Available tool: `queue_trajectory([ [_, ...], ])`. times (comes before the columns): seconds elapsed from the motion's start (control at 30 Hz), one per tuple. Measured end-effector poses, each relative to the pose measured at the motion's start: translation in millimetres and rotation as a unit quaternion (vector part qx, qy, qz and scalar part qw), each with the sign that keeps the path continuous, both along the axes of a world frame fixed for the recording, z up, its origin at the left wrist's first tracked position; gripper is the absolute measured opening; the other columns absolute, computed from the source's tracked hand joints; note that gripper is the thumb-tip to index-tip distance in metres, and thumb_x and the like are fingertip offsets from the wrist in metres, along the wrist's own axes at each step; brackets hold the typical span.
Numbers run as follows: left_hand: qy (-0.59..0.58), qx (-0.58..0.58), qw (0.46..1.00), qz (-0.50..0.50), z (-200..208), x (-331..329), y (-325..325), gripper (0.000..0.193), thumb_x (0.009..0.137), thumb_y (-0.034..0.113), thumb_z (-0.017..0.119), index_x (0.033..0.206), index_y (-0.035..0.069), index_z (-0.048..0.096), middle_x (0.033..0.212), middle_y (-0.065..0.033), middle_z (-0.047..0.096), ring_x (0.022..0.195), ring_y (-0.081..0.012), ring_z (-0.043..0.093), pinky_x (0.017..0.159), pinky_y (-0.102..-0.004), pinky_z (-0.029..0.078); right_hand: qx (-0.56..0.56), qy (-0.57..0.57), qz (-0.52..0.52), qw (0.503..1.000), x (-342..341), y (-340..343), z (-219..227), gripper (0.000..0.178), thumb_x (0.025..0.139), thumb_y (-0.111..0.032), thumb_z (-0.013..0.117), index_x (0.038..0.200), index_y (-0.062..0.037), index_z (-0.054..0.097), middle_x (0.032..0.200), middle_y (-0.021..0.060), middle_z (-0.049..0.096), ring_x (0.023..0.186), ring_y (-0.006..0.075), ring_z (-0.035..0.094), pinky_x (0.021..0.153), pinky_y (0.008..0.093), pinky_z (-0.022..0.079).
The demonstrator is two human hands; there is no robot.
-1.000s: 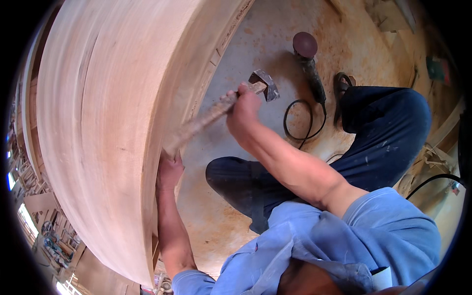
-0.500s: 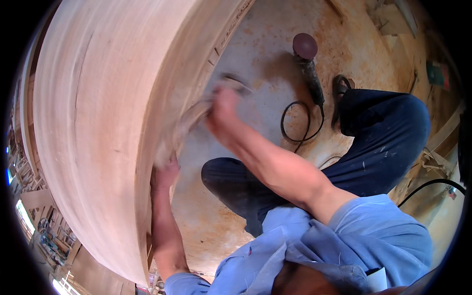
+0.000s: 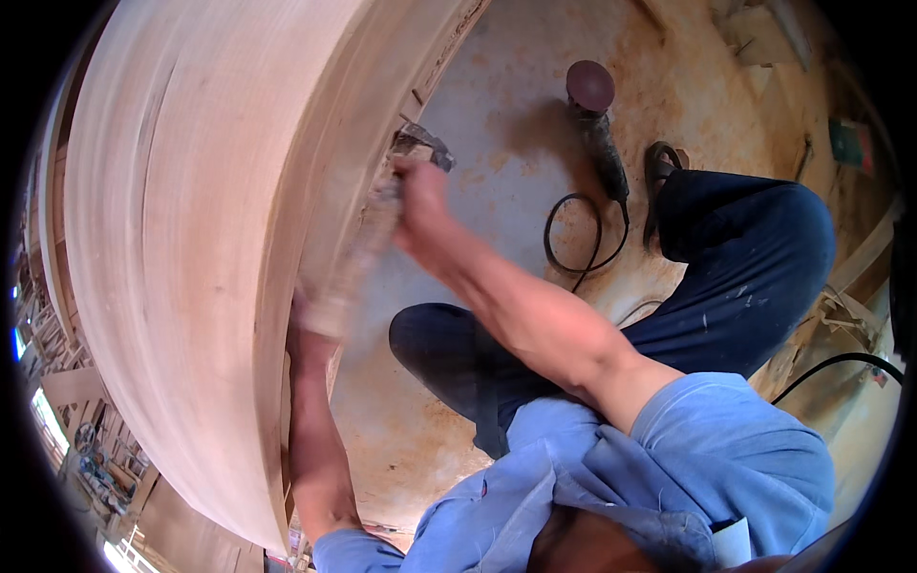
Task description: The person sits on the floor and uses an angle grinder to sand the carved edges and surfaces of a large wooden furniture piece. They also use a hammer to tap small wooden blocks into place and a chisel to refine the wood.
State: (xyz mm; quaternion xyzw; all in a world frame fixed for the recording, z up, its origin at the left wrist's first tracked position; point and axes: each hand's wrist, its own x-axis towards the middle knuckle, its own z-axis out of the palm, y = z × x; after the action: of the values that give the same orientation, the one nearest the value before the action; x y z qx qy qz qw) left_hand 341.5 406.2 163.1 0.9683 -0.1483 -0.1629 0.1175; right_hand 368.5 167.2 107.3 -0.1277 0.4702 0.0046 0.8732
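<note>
A large curved wooden panel (image 3: 191, 248) fills the left half of the view. My right hand (image 3: 420, 205) grips the wooden handle of a hammer (image 3: 377, 224); its metal head sits blurred against the panel's edge near the top. My left hand (image 3: 310, 334) presses against the lower edge of the panel, right below the end of the hammer handle, and what it holds is hidden by blur.
A power sander (image 3: 597, 124) with a round disc lies on the dusty floor (image 3: 506, 115), its black cable (image 3: 573, 239) looped beside my knee. My legs in dark blue trousers (image 3: 755, 258) fold on the right. Wood scraps (image 3: 841, 286) lie at the far right.
My right hand has swung the hammer leftward from mid-air over the floor to the panel's edge. My left hand stays against the panel.
</note>
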Motion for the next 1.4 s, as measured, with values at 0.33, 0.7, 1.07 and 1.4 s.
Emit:
queue_trajectory([
  [0.33, 0.045, 0.020, 0.998, 0.035, 3.8, 3.0, 7.4, 0.087, 0.083, 0.026, 0.075, 0.150, -0.008, 0.033, 0.153, -0.0317, 0.038, 0.143, -0.0449, 0.036, 0.119, -0.0473, 0.029, -0.033, 0.097, -0.097, 0.990, -1.7, -1.6, 42.7, 0.011, 0.096, -0.023, 0.049, 0.092, -0.0121, 0.050, 0.069, 0.0046, 0.054, 0.059, 0.0192, 0.055, 0.052, 0.0358, 0.046],
  [0.7, -0.011, 0.035, 0.999, -0.029, -8.1, -0.1, 20.0, 0.098, 0.080, 0.036, 0.076, 0.156, -0.002, 0.026, 0.156, -0.0297, 0.034, 0.145, -0.0451, 0.032, 0.119, -0.0538, 0.026, 0.027, 0.027, -0.051, 0.998, 4.1, 6.6, 52.2, 0.011, 0.097, -0.021, 0.050, 0.090, -0.0113, 0.049, 0.069, 0.0066, 0.054, 0.059, 0.0226, 0.056, 0.054, 0.0399, 0.048],
  [1.07, 0.022, 0.044, 0.999, 0.001, -11.2, -4.6, 26.2, 0.097, 0.082, 0.040, 0.075, 0.157, 0.003, 0.026, 0.156, -0.0281, 0.035, 0.144, -0.0468, 0.033, 0.117, -0.0517, 0.031, 0.001, 0.012, 0.077, 0.997, -24.5, -14.5, 31.0, 0.010, 0.098, -0.018, 0.053, 0.093, -0.0092, 0.053, 0.074, 0.0068, 0.058, 0.059, 0.0191, 0.058, 0.058, 0.0367, 0.053],
  [1.4, -0.039, 0.032, 0.999, 0.020, -15.0, -9.6, 25.4, 0.078, 0.088, 0.046, 0.071, 0.143, -0.004, 0.048, 0.141, -0.0315, 0.052, 0.132, -0.0480, 0.049, 0.112, -0.0482, 0.038, -0.374, 0.064, 0.494, 0.782, -81.9, -86.5, -78.6, 0.014, 0.094, -0.017, 0.059, 0.099, -0.0038, 0.060, 0.084, 0.0105, 0.064, 0.069, 0.0196, 0.062, 0.061, 0.0333, 0.050],
])
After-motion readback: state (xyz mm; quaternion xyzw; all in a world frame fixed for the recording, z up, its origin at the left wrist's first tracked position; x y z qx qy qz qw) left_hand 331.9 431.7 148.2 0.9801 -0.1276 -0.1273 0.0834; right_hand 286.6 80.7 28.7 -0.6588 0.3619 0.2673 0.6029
